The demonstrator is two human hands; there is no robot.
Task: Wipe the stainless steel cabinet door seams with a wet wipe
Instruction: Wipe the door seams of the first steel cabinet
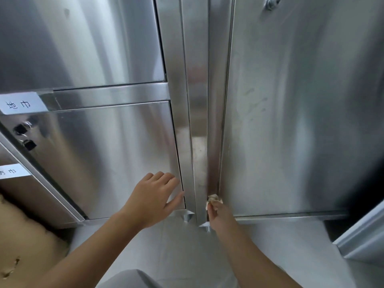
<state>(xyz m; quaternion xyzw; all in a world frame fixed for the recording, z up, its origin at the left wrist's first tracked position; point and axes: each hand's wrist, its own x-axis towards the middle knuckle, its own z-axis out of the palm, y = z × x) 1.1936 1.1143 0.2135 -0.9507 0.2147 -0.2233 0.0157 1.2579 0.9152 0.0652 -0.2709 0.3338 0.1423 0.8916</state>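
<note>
A stainless steel cabinet fills the view, with a lower left door [108, 154] and a tall right door [291, 121]. Between them runs a vertical post with a seam [223, 125] along the right door's edge. My right hand [220, 215] pinches a crumpled, soiled wet wipe [214, 199] and presses it into the bottom of that seam. My left hand [153, 200] lies flat, fingers spread, on the lower left door near its right edge.
White labels [22, 103] and small key locks [22, 129] sit at the left doors. A brown cardboard box [25, 242] stands at lower left. An open steel door edge [361, 235] juts in at lower right. Pale floor lies below.
</note>
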